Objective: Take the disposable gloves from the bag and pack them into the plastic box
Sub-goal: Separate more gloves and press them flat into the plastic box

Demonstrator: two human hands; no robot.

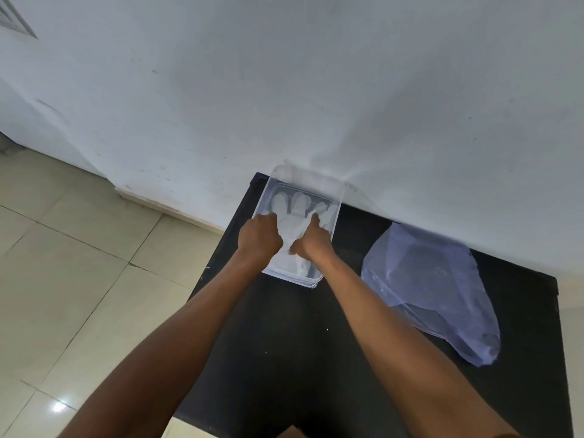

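- At twelve o'clock on the black table, the plastic box sits against the wall, steadied.
- Left hand, fingers curled, and right hand, forefinger extended, press a glove flat, likely so more fit.
- Toward three o'clock, the bag lies within reach.

Plain indoor room: beige floor tiles, bare white wall, black table

White wall; beige tiled floor; black table against wall.

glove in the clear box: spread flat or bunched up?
Spread flat. The translucent disposable glove lies open in the clear plastic box, its fingers fanned toward the wall, both hands pressing on it.
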